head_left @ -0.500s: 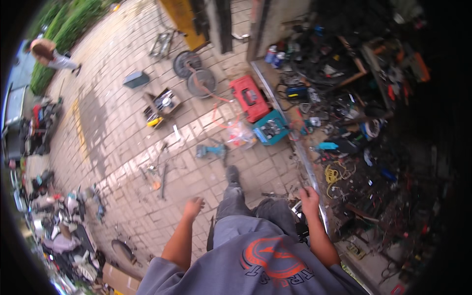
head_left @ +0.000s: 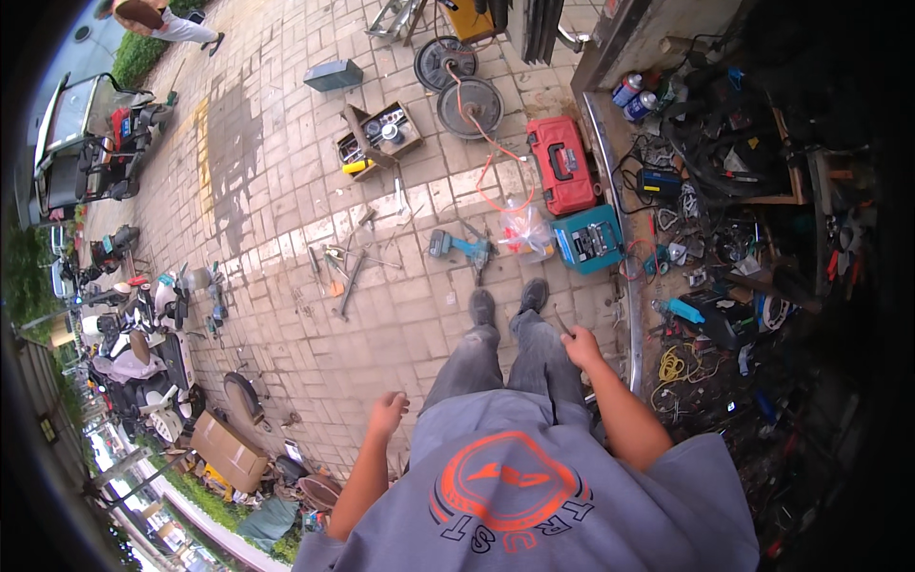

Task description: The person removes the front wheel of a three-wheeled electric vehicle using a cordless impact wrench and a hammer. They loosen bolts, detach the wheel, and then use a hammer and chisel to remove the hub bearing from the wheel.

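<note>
My right hand (head_left: 582, 348) is closed on a slim dark rod-like tool (head_left: 562, 327), whose exact kind is too small to make out. It is held beside my right thigh. My left hand (head_left: 388, 414) hangs at my left side, fingers loosely bent and apart, with nothing visible in it. Ahead of my feet a teal cordless power tool (head_left: 461, 247) lies on the brick paving. Beside it are a clear plastic bag (head_left: 526, 233) and an open teal tool case (head_left: 587, 240). A red hard case (head_left: 562, 166) stands just beyond.
A toolbox (head_left: 383, 135) and loose hand tools (head_left: 349, 283) lie ahead to the left. Two round discs (head_left: 470, 107) with an orange hose are farther off. A metal sill (head_left: 629, 334) borders cluttered parts on the right. Parked scooters (head_left: 143, 353) and a walking person (head_left: 162, 21) are at left.
My view has swung, so the ground things sit farther right and higher. Both my feet now show, where one did before. My right hand still holds the slim tool.
</note>
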Motion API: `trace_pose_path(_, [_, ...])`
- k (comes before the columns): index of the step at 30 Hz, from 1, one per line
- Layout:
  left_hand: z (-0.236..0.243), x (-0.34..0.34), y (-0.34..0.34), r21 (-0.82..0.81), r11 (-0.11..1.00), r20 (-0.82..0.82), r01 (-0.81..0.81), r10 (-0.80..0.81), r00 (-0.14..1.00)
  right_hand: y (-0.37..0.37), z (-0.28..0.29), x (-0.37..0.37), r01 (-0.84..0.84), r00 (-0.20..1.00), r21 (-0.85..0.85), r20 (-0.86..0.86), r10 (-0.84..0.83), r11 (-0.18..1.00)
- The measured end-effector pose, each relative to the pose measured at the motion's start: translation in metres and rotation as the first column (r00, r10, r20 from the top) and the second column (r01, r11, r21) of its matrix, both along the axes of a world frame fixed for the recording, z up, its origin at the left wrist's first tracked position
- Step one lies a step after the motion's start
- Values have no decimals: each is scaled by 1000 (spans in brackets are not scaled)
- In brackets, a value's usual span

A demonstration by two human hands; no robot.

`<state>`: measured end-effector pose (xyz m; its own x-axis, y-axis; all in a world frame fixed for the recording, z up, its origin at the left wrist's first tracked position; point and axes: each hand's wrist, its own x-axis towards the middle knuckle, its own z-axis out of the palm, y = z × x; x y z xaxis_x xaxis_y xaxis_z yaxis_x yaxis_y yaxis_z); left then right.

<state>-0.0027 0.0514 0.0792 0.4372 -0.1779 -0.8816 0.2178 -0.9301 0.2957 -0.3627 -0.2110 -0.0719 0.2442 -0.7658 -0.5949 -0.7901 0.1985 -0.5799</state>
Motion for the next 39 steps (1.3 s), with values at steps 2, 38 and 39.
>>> trace_pose_path(2, [-5, 9, 13, 72, 997, 3, 24, -24, 1000, -8, -23, 1, 85, 994, 87, -78, -79, 993])
trace_pose_path(38, [-497, 82, -232, 54, -58, 113, 997, -991, -64, 136, -201, 159, 521, 823, 505, -85, -561, 688])
trace_pose_path(39, [-465, 93, -219, 23, -38, 119, 999, -992, -41, 142, -193, 150, 482, 854, 502, -84, -514, 718])
